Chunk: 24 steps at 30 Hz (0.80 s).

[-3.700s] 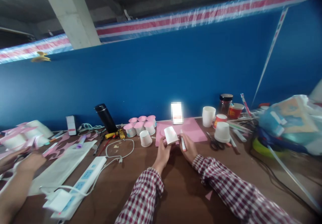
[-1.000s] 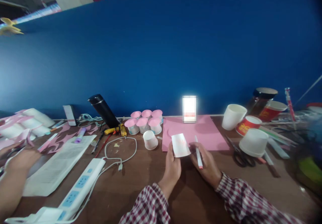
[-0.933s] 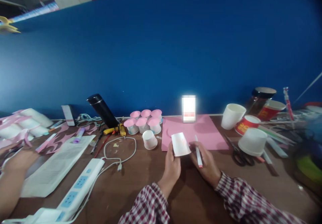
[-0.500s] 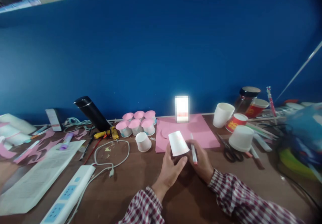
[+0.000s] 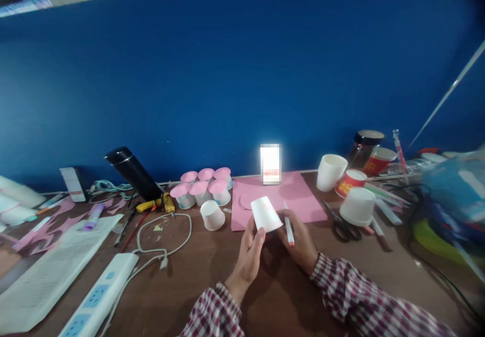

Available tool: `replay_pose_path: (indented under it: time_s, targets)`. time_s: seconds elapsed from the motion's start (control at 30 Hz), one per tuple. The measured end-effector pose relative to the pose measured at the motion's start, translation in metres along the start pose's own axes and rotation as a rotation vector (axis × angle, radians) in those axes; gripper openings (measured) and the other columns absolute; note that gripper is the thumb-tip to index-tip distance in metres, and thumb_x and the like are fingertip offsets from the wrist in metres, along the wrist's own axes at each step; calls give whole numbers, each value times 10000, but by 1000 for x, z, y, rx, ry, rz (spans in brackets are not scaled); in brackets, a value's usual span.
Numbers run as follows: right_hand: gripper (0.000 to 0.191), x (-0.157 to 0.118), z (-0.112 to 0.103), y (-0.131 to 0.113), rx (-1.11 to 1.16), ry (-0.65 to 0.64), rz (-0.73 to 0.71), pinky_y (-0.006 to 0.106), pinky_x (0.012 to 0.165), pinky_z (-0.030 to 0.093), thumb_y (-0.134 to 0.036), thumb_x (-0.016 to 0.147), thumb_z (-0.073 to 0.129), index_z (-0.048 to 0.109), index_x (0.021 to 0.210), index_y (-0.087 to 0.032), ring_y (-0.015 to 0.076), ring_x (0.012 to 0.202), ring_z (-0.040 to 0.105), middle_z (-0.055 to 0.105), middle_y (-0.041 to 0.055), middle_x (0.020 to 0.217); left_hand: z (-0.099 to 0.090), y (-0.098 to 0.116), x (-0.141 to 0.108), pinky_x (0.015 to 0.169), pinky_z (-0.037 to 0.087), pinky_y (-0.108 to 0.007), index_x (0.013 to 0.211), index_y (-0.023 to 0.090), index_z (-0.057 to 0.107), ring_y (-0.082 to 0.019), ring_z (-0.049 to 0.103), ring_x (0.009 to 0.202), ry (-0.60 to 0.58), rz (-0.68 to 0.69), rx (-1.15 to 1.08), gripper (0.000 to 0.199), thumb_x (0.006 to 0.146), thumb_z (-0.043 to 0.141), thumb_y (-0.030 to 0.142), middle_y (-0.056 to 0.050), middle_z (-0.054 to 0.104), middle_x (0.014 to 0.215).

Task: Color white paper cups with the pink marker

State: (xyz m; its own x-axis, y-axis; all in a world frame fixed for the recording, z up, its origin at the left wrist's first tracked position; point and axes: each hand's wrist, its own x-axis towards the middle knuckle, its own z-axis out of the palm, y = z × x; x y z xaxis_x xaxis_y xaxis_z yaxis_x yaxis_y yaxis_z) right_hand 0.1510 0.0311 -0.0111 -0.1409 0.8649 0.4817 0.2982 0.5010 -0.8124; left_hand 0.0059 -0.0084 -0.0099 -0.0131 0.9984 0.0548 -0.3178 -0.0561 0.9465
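Observation:
My left hand (image 5: 247,256) is closed around a white paper cup (image 5: 265,214), which it holds upside down and tilted, thumb against the side near the rim. A white marker (image 5: 289,228) with a red end is gripped in my right hand (image 5: 304,243). The fingers of that hand reach close to the cup's rim; whether they touch it is hidden. Behind the cup lies a pink paper sheet (image 5: 306,203) with a round pink piece (image 5: 247,201) on it. To the left stands another white paper cup (image 5: 212,217), beside several cups with pink paper tops (image 5: 199,189).
Scissors (image 5: 344,228), an upturned white cup (image 5: 357,206) and a red cup (image 5: 351,182) are on the right. A power strip (image 5: 109,286), a white cable (image 5: 163,261), a black flask (image 5: 133,173) and printed paper (image 5: 64,271) occupy the left. A person's hand (image 5: 8,262) shows there.
My left thumb has moved up onto the side of the paper cup. The marker stays in my right hand. The whole view has shifted slightly.

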Motion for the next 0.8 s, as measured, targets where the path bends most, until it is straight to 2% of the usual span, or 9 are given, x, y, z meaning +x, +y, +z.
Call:
replay_pose_path:
  time_s: [0.13, 0.4, 0.6, 0.8]
  targets:
    - [245, -1, -1, 3, 18, -18, 38, 284, 681, 539, -188, 824, 542, 528, 1069, -185, 180, 760, 652, 667, 55, 905, -1, -6, 2, 1002, 443, -383, 1322, 196, 498, -266, 553, 1187, 11, -10, -69, 493, 895, 523, 441, -106, 596, 1293]
    - [280, -1, -2, 3, 57, -46, 45, 274, 658, 523, -173, 802, 554, 518, 1079, -185, 177, 742, 646, 665, 46, 892, 0, 1, -1, 936, 455, -335, 1195, 168, 591, -236, 607, 1050, 5, -16, 8, 446, 835, 619, 430, -93, 672, 1138]
    - [302, 0, -1, 1, 32, -47, 46, 287, 690, 541, -191, 815, 562, 507, 1111, -180, 181, 783, 655, 661, 58, 921, -3, -7, 3, 959, 443, -367, 1200, 160, 566, -253, 608, 1076, -1, 6, -83, 431, 836, 629, 383, -106, 673, 1137]
    - [240, -1, 3, 1, -12, 44, 23, 281, 701, 550, -225, 856, 556, 520, 1091, -194, 165, 771, 659, 647, 51, 908, -4, -13, 9, 969, 443, -372, 1199, 163, 544, -244, 632, 1061, 115, 1, -170, 422, 840, 628, 369, -110, 686, 1111]
